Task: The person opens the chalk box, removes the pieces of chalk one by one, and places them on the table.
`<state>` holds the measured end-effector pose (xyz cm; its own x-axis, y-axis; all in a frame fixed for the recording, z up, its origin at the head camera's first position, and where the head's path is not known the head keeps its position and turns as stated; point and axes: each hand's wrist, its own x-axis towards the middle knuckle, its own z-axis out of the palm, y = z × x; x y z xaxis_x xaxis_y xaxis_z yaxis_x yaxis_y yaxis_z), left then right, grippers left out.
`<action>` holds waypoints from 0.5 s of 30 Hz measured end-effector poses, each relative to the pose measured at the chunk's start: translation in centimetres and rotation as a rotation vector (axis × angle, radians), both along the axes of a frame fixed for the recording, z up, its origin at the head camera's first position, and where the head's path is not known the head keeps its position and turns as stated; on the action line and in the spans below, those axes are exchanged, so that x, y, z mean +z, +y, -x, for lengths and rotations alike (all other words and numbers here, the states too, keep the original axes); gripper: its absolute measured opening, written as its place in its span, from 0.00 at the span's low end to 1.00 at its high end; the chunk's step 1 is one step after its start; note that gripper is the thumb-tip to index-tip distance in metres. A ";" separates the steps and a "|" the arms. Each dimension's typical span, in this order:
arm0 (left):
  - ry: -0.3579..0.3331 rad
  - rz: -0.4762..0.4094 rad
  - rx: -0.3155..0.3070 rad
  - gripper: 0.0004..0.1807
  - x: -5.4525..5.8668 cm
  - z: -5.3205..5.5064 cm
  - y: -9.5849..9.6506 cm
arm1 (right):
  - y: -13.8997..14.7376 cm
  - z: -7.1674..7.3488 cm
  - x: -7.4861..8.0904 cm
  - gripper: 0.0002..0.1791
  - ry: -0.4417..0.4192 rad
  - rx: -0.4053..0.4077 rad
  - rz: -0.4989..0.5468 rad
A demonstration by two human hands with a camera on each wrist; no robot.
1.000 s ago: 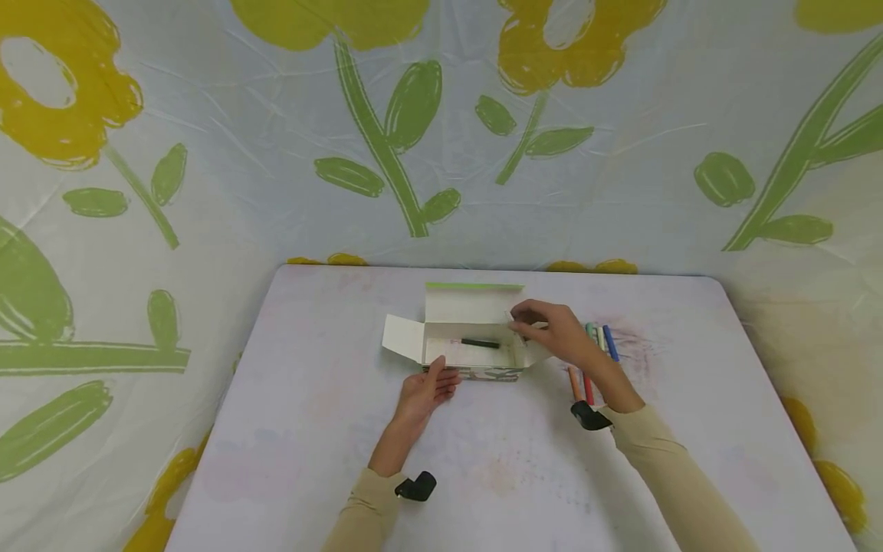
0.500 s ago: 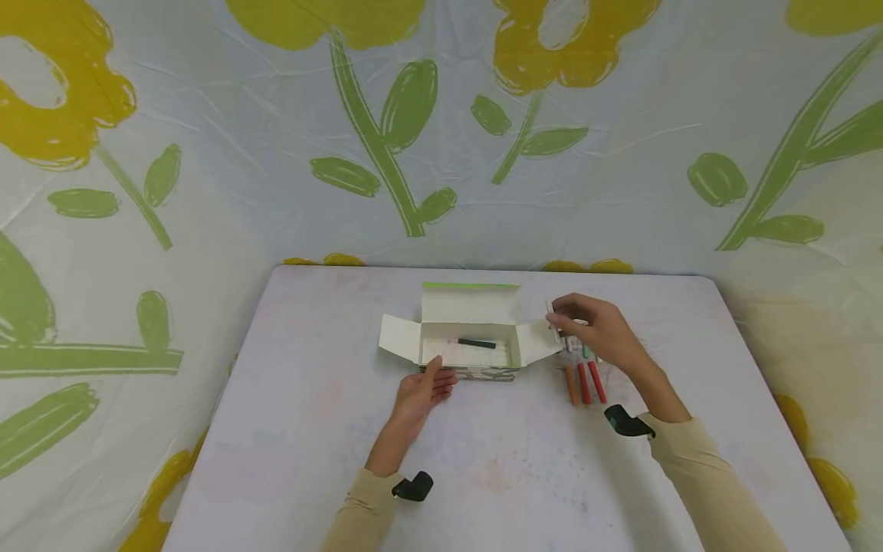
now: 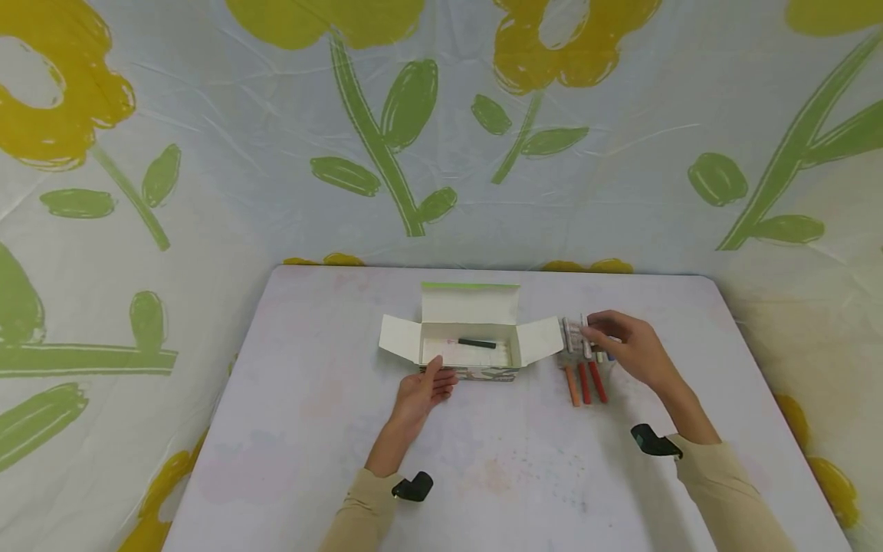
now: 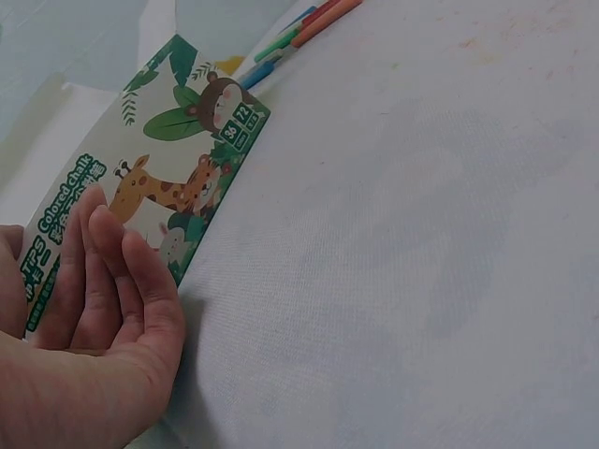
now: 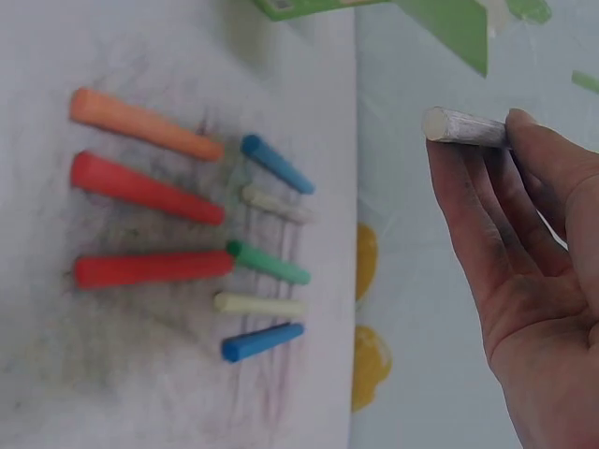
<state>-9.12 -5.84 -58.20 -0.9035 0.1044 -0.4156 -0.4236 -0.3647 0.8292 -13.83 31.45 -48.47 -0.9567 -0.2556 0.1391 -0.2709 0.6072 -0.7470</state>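
An opened cardboard chalk box (image 3: pixel 490 374), printed with animals and the words "Colored chalk", lies mid-table. A black stick (image 3: pixel 477 343) is inside it. My left hand (image 3: pixel 419 395) holds the box's front wall, thumb at the rim and fingers along the printed front (image 4: pixel 150 187). To the right of the box, my right hand (image 3: pixel 635 349) pinches a white chalk stick (image 5: pixel 465 127) between thumb and fingers. It hovers by the back row of chalk, which its fingers partly cover in the head view. Orange chalk (image 3: pixel 572 386) and two red chalks (image 3: pixel 585 383) lie in front.
The right wrist view shows the back row: blue chalk (image 5: pixel 263 342), pale yellow chalk (image 5: pixel 260 304), green chalk (image 5: pixel 268 262), white chalk (image 5: pixel 278 204) and another blue chalk (image 5: pixel 277 164). The box's side flap (image 3: pixel 540 341) spreads toward them. Flowered cloth (image 3: pixel 566 222) hangs behind the table (image 3: pixel 310 460).
My right hand has moved right from the box's right end to the loose chalk, carrying the white chalk stick. The left hand has stayed at the box, and the black stick still lies inside.
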 end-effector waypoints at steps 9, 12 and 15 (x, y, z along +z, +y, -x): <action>0.007 0.000 0.001 0.34 -0.1 0.1 0.0 | 2.6 -1.2 -2.5 0.19 -0.052 -0.059 -0.002; 0.005 0.001 0.001 0.33 -0.2 0.1 0.0 | 3.2 -1.6 -3.1 0.20 -0.069 -0.080 -0.017; 0.000 0.003 0.002 0.33 -0.2 0.1 0.0 | 3.9 -2.0 -3.8 0.19 -0.082 -0.095 -0.032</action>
